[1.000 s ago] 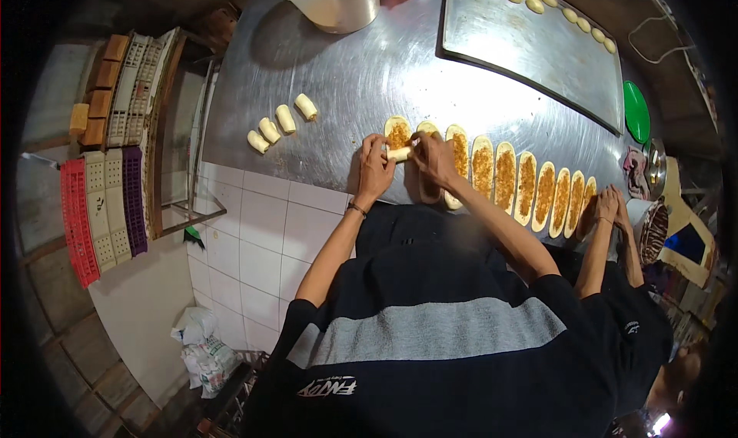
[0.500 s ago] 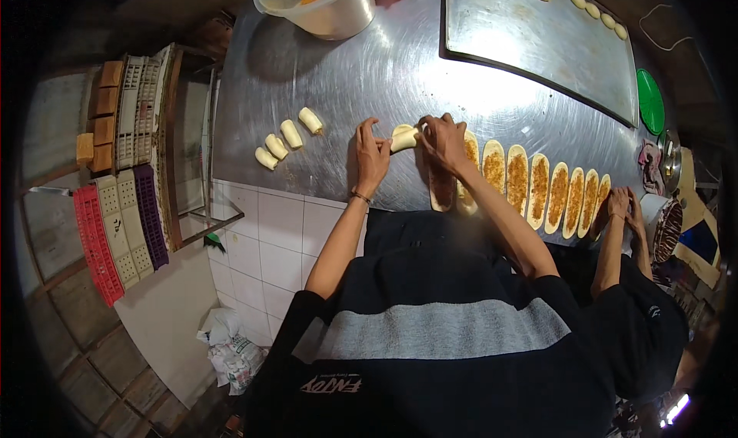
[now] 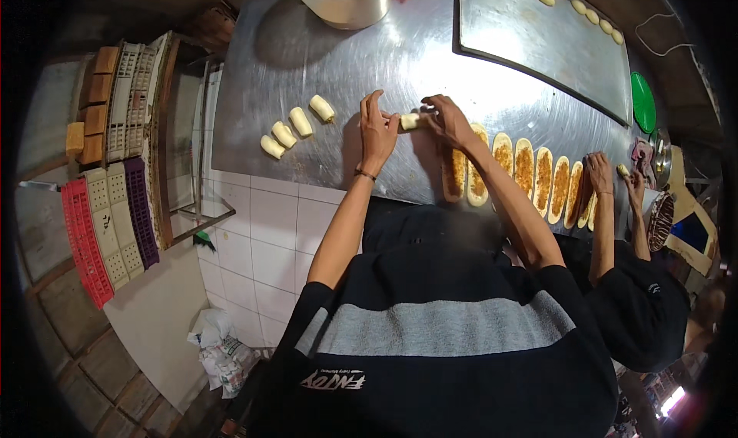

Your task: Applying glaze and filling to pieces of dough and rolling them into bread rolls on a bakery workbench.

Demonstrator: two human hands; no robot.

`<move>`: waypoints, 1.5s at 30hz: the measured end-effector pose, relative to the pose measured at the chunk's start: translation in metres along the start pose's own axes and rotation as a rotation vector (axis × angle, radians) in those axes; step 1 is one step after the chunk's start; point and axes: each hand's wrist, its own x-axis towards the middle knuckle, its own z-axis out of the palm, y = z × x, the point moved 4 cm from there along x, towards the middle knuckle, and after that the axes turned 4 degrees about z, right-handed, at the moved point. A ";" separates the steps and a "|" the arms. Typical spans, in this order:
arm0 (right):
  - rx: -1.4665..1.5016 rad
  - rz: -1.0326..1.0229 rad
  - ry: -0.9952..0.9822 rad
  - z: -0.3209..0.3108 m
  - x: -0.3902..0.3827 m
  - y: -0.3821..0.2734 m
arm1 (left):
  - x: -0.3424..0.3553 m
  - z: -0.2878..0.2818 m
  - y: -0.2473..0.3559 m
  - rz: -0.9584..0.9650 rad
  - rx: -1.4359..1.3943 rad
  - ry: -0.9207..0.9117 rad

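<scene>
Between my hands is a pale dough roll (image 3: 413, 121), held just over the steel table. At its left end are the fingertips of my left hand (image 3: 376, 134). My right hand (image 3: 452, 123) grips the other end, with its fingers curled round it. Several finished dough rolls, among them one plump roll (image 3: 300, 121), lie in a slanting row to the left. On the right runs a row of long flat dough strips, such as one strip (image 3: 523, 167), each spread with a brown-orange crumbly filling. My right forearm partly covers the nearest strips.
A co-worker's hands (image 3: 600, 173) are at the row's far right end, one holding a small dough piece. A large metal tray (image 3: 530, 42) with dough balls lies at the back of the steel table (image 3: 257, 142). A plastic tub (image 3: 350, 8) of filling stands back left.
The dough roll has become compact and tightly closed between my hands. The co-worker's hands have moved apart, and one now lifts a small dough piece. The whole view has shifted slightly.
</scene>
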 end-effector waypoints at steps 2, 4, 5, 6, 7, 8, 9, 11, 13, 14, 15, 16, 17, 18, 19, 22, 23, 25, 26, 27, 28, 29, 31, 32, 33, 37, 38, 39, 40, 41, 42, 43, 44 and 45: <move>-0.106 -0.182 -0.061 0.017 -0.001 -0.033 | -0.003 -0.028 -0.006 0.033 -0.079 0.045; -0.322 -0.232 0.047 0.042 -0.004 -0.039 | -0.011 -0.071 -0.014 0.043 -0.059 0.051; -0.317 -0.138 0.019 0.049 -0.002 -0.036 | -0.015 -0.093 -0.019 0.030 -0.064 0.048; -0.317 -0.043 -0.006 0.048 0.000 -0.036 | -0.020 -0.112 -0.022 0.019 -0.075 0.043; -0.367 -0.044 0.004 0.050 -0.003 -0.027 | -0.027 -0.133 -0.026 -0.012 -0.089 0.039; -0.370 -0.041 0.006 0.052 -0.002 -0.036 | -0.036 -0.157 -0.033 -0.048 -0.097 0.041; -0.184 0.094 -0.070 0.055 -0.001 -0.044 | -0.046 -0.183 -0.045 -0.100 -0.113 0.057; -0.016 0.236 -0.077 0.064 0.020 -0.067 | -0.061 -0.230 -0.076 -0.196 -0.060 0.092; 0.189 0.332 -0.009 0.050 0.063 -0.162 | -0.073 -0.270 -0.109 -0.280 0.050 0.140; 0.282 0.255 0.126 0.043 0.077 -0.196 | -0.068 -0.281 -0.120 -0.302 0.077 0.146; 0.277 0.158 0.274 0.041 0.096 -0.224 | -0.045 -0.296 -0.121 -0.315 0.123 0.120; 0.274 0.058 0.421 0.043 0.112 -0.246 | -0.029 -0.309 -0.126 -0.301 0.133 0.120; 0.211 -0.061 0.570 0.054 0.123 -0.255 | -0.014 -0.320 -0.129 -0.285 0.124 0.133; 0.220 -0.065 0.586 0.072 0.131 -0.251 | 0.000 -0.331 -0.131 -0.268 0.112 0.141; 0.128 -0.085 0.659 0.091 0.133 -0.239 | 0.015 -0.334 -0.128 -0.230 0.070 0.156; -0.082 0.116 0.404 0.152 0.128 -0.137 | 0.074 -0.302 -0.113 -0.117 -0.175 0.122; -0.289 0.152 0.425 0.164 0.116 -0.120 | 0.092 -0.291 -0.110 -0.120 -0.135 0.070; -0.269 0.214 0.443 0.169 0.090 -0.118 | 0.113 -0.277 -0.099 -0.034 -0.115 -0.027; -0.048 0.244 0.452 0.158 0.076 -0.116 | 0.119 -0.266 -0.092 0.038 -0.105 -0.103; -0.200 0.152 0.524 0.144 0.051 -0.125 | 0.113 -0.259 -0.087 0.018 -0.104 -0.124; -0.240 0.164 0.501 0.124 0.039 -0.116 | 0.125 -0.241 -0.079 0.056 -0.102 -0.201; -0.146 0.253 0.454 0.108 0.022 -0.108 | 0.129 -0.226 -0.074 0.093 -0.098 -0.279; 0.000 0.438 0.377 0.081 -0.015 -0.105 | 0.120 -0.198 -0.069 0.050 -0.115 -0.398; 0.049 0.532 0.343 0.068 -0.034 -0.107 | 0.110 -0.184 -0.066 0.007 -0.129 -0.493; 0.000 0.587 0.330 0.050 -0.055 -0.109 | 0.097 -0.164 -0.057 0.050 -0.159 -0.512; 0.048 0.572 0.359 0.025 -0.100 -0.102 | 0.047 -0.122 -0.040 0.023 -0.182 -0.649; -0.022 0.551 0.331 0.021 -0.104 -0.102 | 0.038 -0.117 -0.037 0.024 -0.192 -0.649; -0.063 0.513 0.320 0.007 -0.118 -0.094 | 0.017 -0.098 -0.029 0.014 -0.183 -0.660; -0.102 0.471 0.308 -0.007 -0.133 -0.084 | -0.001 -0.078 -0.021 0.006 -0.172 -0.670; -0.101 0.446 0.284 -0.020 -0.145 -0.071 | -0.020 -0.058 -0.015 0.032 -0.190 -0.664; -0.135 0.411 0.251 -0.027 -0.150 -0.065 | -0.031 -0.048 -0.009 0.034 -0.197 -0.654; -0.147 0.380 0.209 -0.026 -0.160 -0.059 | -0.047 -0.042 -0.006 0.018 -0.161 -0.686; -0.158 0.348 0.168 -0.026 -0.170 -0.054 | -0.065 -0.035 -0.001 0.002 -0.123 -0.717; -0.228 0.323 0.117 -0.028 -0.178 -0.051 | -0.088 -0.022 0.002 -0.062 -0.154 -0.731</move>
